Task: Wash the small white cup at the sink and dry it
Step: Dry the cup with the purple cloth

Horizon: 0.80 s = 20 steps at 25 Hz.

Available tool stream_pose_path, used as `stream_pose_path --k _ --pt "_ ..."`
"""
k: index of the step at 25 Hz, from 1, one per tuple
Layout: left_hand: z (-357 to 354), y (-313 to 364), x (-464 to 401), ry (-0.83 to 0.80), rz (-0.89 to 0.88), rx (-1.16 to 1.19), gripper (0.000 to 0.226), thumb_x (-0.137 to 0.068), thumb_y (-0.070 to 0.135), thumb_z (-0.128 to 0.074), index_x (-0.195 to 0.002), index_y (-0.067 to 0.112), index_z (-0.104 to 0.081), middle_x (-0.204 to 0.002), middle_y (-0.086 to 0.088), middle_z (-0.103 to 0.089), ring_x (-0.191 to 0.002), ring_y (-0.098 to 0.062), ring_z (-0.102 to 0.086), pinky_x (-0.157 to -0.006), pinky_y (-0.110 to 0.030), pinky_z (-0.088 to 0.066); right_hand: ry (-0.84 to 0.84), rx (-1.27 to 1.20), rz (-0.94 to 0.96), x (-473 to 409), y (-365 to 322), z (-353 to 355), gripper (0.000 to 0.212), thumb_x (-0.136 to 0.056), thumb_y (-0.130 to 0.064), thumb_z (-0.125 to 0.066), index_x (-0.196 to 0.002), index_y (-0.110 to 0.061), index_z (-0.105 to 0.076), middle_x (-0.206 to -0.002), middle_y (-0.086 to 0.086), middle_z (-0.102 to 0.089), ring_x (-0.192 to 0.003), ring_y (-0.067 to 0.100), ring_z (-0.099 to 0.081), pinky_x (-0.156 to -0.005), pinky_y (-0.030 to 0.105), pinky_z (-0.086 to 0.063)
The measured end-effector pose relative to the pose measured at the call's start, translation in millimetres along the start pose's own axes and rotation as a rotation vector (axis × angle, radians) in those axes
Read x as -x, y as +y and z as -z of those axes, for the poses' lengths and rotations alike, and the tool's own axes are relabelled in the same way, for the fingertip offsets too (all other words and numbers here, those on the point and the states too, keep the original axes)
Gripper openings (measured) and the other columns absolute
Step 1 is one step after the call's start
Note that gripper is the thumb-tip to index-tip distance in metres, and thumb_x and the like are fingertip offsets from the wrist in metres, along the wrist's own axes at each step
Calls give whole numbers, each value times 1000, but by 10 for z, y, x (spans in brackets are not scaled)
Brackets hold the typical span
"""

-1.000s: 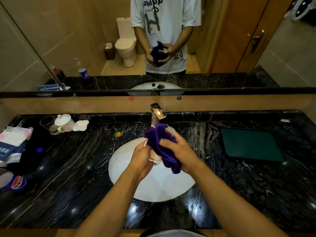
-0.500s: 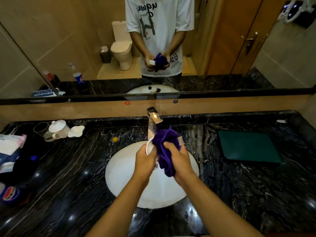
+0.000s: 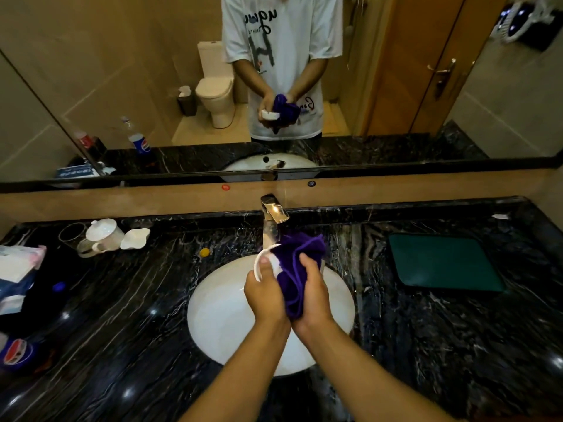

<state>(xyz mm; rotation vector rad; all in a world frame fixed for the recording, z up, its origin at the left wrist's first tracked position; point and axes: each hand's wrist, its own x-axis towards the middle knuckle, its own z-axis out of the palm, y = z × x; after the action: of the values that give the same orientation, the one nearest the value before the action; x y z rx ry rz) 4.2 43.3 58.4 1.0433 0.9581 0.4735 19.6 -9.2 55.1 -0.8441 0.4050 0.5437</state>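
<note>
Above the white sink basin (image 3: 225, 312), my left hand (image 3: 264, 295) grips the small white cup (image 3: 261, 263), thumb pressed over its rim. Only the cup's rim and a bit of its wall show; the rest is hidden by my hand and the cloth. My right hand (image 3: 315, 295) is closed around a purple cloth (image 3: 297, 263) that is stuffed against the cup's mouth and hangs down between my palms. The chrome tap (image 3: 272, 219) stands just behind the cup, with no water visibly running. The mirror shows the same grip.
On the black marble counter (image 3: 122, 315), a white lidded cup (image 3: 103, 233), a glass and a white lid-like dish stand at back left, tissue packs (image 3: 16, 269) and a Pepsi bottle (image 3: 16, 353) at far left. A green mat (image 3: 441, 261) lies at right.
The cup's white rim has come into view at the cloth's left. My hands have closed together and turned, the right one working the cloth against the cup. The view has shifted slightly.
</note>
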Motion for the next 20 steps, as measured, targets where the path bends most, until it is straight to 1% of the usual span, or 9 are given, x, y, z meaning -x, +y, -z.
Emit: stream_pose_path --k 2,5,7,10,12,14,16,18,20 --pt "64 62 -1 -117 -52 -133 21 -104 32 -52 -99 21 -68 -93 -8 -75 -81 -24 -73 -68 -37 -59 -14 22 4 -14 -84 41 39 -92 -32 -64 -125 -13 -66 -115 16 -75 -101 31 -71 -80 40 -60" --pt "244 299 -223 -469 -131 -498 23 -101 31 -57 -95 13 -69 -77 -11 -69 -62 -25 -61 -52 -32 -45 -140 132 -30 -31 -459 102 31 -94 -27 -60 -117 -8 -68 -92 11 -77 -76 20 -72 -60 29 -56" --pt "314 417 -347 -592 -191 -692 31 -97 36 -58 -89 7 -65 -70 -11 -64 -59 -23 -57 -48 -31 -41 -192 250 -64 -54 -626 103 26 -92 -25 -61 -111 -8 -70 -85 9 -75 -68 17 -70 -59 28 -54" --pt "201 363 -214 -417 -211 -524 32 -99 37 -55 -84 11 -63 -66 -4 -60 -59 -21 -54 -49 -31 -40 -175 183 -10 -62 -541 -10 36 -90 -27 -64 -120 -8 -69 -97 11 -75 -81 20 -70 -72 31 -54" --pt "20 232 -45 -214 -88 -209 29 -102 37 -54 -90 14 -68 -76 -5 -70 -66 -23 -65 -56 -34 -53 -105 22 39 -46 -302 -67 37 -92 -31 -62 -121 -9 -69 -102 13 -74 -90 25 -69 -76 36 -55" --pt "-66 130 33 -52 14 -17 27 -103 37 -54 -93 17 -69 -89 -11 -76 -80 -28 -74 -71 -42 -63 -27 -45 40 -46 -107 -64 39 -91 -35 -62 -120 -11 -69 -103 13 -74 -91 28 -69 -75 37 -58" --pt "25 123 -22 -133 -3 -195 31 -103 41 -51 -94 17 -68 -84 -7 -74 -74 -24 -71 -63 -38 -61 -14 16 50 -65 -107 2 37 -90 -34 -63 -120 -13 -69 -103 12 -75 -89 27 -70 -70 35 -58" --pt "196 199 -156 -339 -106 -516 44 -101 49 -49 -87 11 -66 -69 -4 -62 -59 -17 -56 -49 -27 -46 -44 113 58 -120 -304 81 35 -90 -30 -63 -119 -12 -69 -99 11 -75 -85 24 -70 -68 33 -56" --pt "326 285 -317 -487 -249 -730 54 -95 57 -51 -75 8 -61 -64 -10 -58 -55 -17 -51 -50 -28 -40 -125 221 -4 -169 -513 124 34 -90 -29 -63 -117 -10 -71 -99 13 -75 -86 24 -69 -77 35 -55"
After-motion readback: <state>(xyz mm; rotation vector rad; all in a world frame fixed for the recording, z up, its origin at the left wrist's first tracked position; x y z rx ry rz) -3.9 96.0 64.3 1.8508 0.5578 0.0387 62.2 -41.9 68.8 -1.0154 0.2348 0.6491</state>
